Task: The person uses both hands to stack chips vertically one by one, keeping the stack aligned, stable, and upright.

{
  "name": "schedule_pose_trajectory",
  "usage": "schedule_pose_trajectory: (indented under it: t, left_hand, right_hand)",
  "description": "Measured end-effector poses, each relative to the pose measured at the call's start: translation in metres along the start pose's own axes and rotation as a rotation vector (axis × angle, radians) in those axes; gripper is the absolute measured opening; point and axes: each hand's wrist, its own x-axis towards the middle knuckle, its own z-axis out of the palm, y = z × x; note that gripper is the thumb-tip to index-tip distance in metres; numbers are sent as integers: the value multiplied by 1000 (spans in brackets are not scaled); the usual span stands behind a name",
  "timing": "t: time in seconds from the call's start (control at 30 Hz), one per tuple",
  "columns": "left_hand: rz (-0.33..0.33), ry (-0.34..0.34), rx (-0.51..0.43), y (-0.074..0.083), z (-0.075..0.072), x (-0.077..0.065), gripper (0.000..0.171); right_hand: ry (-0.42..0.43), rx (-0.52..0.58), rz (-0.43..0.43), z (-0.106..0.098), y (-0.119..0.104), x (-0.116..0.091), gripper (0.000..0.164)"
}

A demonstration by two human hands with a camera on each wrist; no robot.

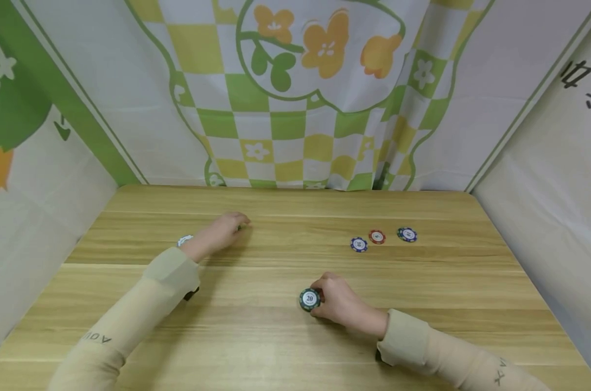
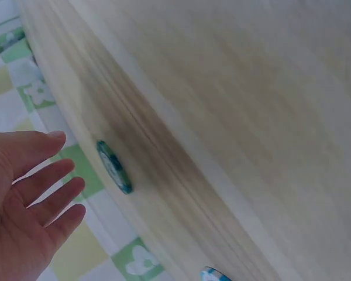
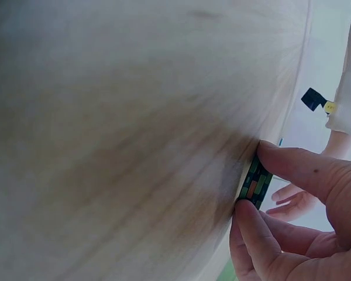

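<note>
My right hand (image 1: 343, 303) pinches a short stack of poker chips (image 1: 309, 299) between thumb and fingers, low at the tabletop. The top chip is dark green and marked 20; in the right wrist view the stack's edge (image 3: 255, 186) shows green blocks and an orange one. My left hand (image 1: 222, 231) is over the far left of the table, above a green poker chip (image 2: 114, 167). Its fingers are apart and loosely bent, with nothing between them. In the head view that chip is mostly hidden by the hand. A white-and-blue chip (image 1: 184, 239) lies partly behind the left wrist.
To the right on the wooden table (image 1: 256, 336) lie a blue chip (image 1: 359, 244) marked 10, a red chip (image 1: 377, 236) marked 5, and another blue chip or small stack (image 1: 407, 234) marked 10. A checked curtain (image 1: 295, 125) hangs at the back edge.
</note>
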Motion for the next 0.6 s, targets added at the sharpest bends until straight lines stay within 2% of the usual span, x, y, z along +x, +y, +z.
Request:
schedule_pose_trajectory:
  t: [0.2, 0.6]
  left_hand:
    - [-70, -61, -38, -10, 2, 2, 36]
    - [-39, -86, 72, -14, 6, 2, 30]
  right_hand:
    - [3, 7, 0, 0, 0, 0, 38]
    - [1, 10, 13, 1, 1, 0, 38]
